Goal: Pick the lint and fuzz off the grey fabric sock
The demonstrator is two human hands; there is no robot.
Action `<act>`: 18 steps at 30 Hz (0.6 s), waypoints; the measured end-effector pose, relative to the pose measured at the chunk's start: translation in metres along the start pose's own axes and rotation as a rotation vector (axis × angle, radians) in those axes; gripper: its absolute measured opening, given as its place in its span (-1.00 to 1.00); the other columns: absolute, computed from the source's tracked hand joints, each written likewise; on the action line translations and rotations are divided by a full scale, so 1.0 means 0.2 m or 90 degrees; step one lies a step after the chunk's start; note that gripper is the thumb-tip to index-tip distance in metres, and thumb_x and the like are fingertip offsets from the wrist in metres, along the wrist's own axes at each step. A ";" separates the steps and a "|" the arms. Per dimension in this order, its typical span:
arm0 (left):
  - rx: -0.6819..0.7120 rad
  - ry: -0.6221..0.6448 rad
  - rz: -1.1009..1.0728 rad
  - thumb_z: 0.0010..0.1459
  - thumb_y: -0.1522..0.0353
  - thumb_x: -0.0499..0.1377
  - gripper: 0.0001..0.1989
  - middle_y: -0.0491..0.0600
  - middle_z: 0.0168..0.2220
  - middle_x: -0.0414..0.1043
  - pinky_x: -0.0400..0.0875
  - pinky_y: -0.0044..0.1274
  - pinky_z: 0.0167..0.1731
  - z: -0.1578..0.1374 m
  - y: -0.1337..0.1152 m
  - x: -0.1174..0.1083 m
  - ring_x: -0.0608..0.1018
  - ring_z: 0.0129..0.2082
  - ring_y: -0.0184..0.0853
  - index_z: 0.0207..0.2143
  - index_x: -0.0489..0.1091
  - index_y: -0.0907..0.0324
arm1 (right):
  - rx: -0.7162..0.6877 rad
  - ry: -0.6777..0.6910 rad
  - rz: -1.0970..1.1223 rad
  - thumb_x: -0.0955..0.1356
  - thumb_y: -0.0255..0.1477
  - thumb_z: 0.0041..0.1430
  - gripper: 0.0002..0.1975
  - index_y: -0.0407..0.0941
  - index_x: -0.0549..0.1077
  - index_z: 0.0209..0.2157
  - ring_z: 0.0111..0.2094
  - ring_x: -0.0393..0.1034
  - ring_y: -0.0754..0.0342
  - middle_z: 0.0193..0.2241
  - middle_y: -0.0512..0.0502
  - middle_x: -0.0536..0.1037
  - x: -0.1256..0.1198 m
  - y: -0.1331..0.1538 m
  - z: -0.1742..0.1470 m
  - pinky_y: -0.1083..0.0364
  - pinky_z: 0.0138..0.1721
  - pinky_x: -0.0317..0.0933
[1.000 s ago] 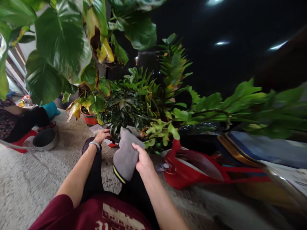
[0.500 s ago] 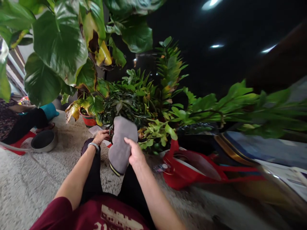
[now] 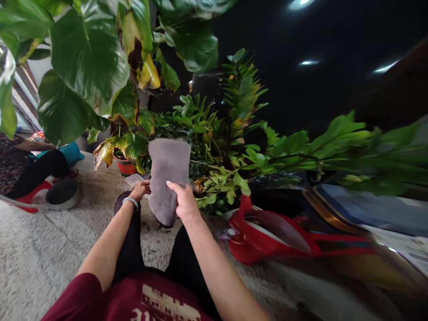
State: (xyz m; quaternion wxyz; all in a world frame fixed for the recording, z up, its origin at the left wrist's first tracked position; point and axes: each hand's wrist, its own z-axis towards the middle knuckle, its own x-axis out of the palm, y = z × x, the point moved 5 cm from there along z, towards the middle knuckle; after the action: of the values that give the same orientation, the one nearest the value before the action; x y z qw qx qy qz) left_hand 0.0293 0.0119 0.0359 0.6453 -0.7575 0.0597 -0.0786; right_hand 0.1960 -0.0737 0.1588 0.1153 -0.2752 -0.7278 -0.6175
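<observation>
A soft grey fabric piece (image 3: 167, 160) with a curved, uneven outline is held upright in front of me, above my knees. My right hand (image 3: 185, 200) grips its right side, with the thumb pressed flat on the near face and the other fingers hidden behind. At the left edge of the piece, my left hand (image 3: 140, 190) has its fingers bent against it. The fingertips are partly covered, and a ring-like bracelet circles that wrist. Just beyond the left hand lies a small white printed card (image 3: 133, 179).
Leafy potted plants (image 3: 197, 120) fill the space ahead, one in a red pot (image 3: 125, 167). To the right stands a red bag (image 3: 247, 245) beside stacked items (image 3: 354, 205). On the left, another person (image 3: 36, 165) sits near a grey bowl (image 3: 63, 196) on the concrete floor.
The grey fabric piece has moved up and turned, so its broad face shows more fully and its dark-yellow lower edge is less visible. My right hand rose slightly with it.
</observation>
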 end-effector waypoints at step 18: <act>-0.043 0.010 -0.020 -0.16 0.43 0.32 -0.58 -0.02 -0.37 0.58 0.41 -0.58 -0.37 0.05 0.06 0.02 0.55 -0.41 -0.39 -0.15 0.63 0.26 | 0.081 -0.117 0.116 0.53 -0.40 -0.27 -0.76 -0.09 0.55 -0.44 -0.41 0.62 -0.09 -0.54 -0.01 0.66 -0.20 0.05 0.10 -0.02 -0.27 0.54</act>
State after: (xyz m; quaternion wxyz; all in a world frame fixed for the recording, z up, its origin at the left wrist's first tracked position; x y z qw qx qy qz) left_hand 0.0351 0.0183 0.0237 0.6173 -0.7793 0.0557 -0.0925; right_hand 0.2382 -0.0635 0.1426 0.1207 -0.3876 -0.7450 -0.5293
